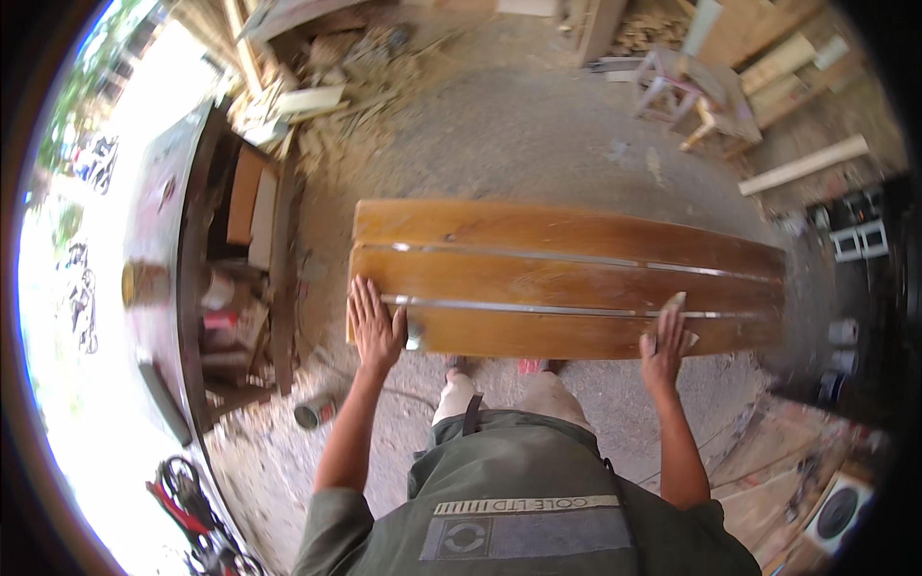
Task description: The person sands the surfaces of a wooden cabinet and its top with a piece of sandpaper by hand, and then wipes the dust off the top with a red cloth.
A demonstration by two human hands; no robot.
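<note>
A long varnished brown wooden panel (538, 283) lies crosswise in front of me, with two pale narrow strips running along its length. My left hand (376, 326) rests flat on its left end, fingers stretched out and holding nothing. Beside that thumb is a small whitish thing (414, 336), too blurred to name. Toward the panel's right end, my right hand (665, 350) presses a pale tan piece of sandpaper (679, 300) on the near plank. Edges of the sandpaper stick out past the fingers; the rest is hidden under the hand.
At left stands a dark workbench (158, 230) with a tin (146, 285) on top and cluttered shelves. An open can (314, 411) lies on the floor near it. Wood shavings (336, 154) and a small stool (667, 84) are farther off. A speaker (837, 514) sits at lower right.
</note>
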